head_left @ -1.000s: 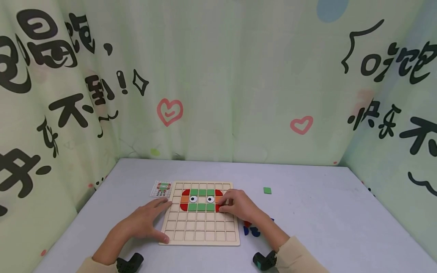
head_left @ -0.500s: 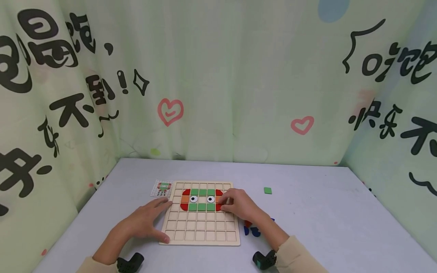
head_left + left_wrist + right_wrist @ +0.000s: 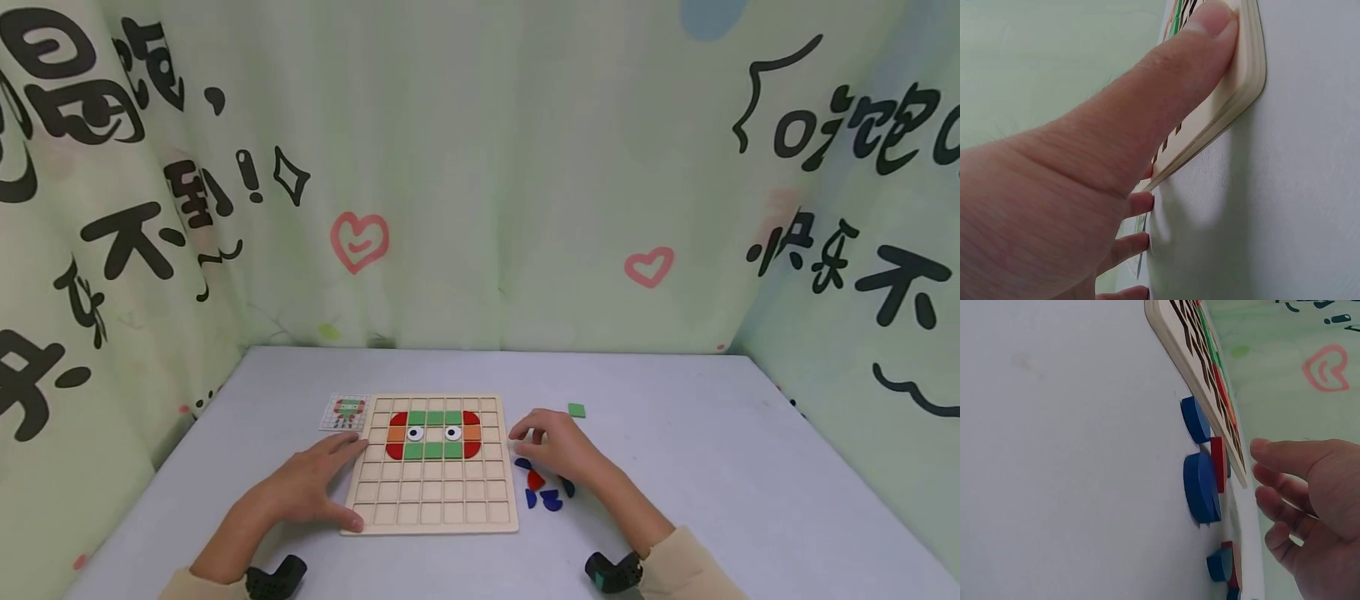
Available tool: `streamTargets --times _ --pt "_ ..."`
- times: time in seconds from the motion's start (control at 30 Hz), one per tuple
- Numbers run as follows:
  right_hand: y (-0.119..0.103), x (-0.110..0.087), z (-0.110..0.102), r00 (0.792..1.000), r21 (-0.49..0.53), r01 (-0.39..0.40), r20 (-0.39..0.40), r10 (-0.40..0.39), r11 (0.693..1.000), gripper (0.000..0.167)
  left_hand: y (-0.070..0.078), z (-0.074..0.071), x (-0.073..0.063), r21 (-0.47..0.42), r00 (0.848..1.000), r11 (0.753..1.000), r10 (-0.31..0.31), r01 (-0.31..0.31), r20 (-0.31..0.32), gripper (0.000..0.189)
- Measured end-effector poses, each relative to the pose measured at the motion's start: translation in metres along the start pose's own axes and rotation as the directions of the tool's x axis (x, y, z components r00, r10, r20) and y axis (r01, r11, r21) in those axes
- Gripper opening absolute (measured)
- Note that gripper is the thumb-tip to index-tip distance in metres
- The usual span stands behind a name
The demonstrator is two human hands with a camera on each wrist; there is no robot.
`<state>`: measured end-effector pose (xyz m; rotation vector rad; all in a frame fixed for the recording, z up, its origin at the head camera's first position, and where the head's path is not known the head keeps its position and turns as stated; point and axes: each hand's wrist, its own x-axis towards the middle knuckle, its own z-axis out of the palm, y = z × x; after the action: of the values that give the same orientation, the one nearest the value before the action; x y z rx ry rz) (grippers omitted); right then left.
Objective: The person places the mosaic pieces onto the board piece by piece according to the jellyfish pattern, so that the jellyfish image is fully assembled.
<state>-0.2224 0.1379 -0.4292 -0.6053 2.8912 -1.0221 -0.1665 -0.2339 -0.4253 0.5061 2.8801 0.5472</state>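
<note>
Black "不" [image 3: 896,282], "快乐" [image 3: 799,233] and "!" [image 3: 247,170] on the pale green curtain [image 3: 450,167]

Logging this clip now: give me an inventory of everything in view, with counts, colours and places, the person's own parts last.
curtain: 1 backdrop, pale green with black writing, behind the table
table: 1, white, under the board
grid board: 1, pale wood, on the table
picture card: 1, white with red-green figure, beside the board's far left
red corner pieces: 4, red, pattern's corners
green squares: 6, green, pattern's top and bottom rows
orange squares: 2, orange, middle row ends
eye pieces: 2, white and black, middle row
loose green square: 1, green, beyond the right grip
blue pieces: at least 5, blue, right of board
loose red piece: at least 1, red, among them
wrist devices: 2, black, at the wrists
sleeves: 2, beige, forearms
left grip: 1, bare, thumb on board's near-left corner
right grip: 1, bare, by board's right edge
</note>
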Motion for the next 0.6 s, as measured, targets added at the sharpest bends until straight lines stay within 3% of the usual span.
streamTargets --times 0.17,0.4,0.6 --pt "0.008 -0.013 -0.009 0.999 0.036 -0.012 0.036 0.011 0.999 0.013 -0.002 0.0 -0.002 0.012 1.0 1.0 0.02 -0.02 -0.008 0.11" --pt "0.02 -0.027 -0.02 0.986 0.057 0.076 0.145 -0.084 0.995 0.015 0.0 -0.002 -0.001 0.01 1.0 1.0 0.018 -0.018 -0.004 0.111" --pt "0.023 -0.032 -0.022 0.974 0.074 0.083 0.204 -0.097 0.994 0.019 0.001 -0.002 -0.001 0.007 1.0 1.0 0.012 -0.012 0.004 0.11"
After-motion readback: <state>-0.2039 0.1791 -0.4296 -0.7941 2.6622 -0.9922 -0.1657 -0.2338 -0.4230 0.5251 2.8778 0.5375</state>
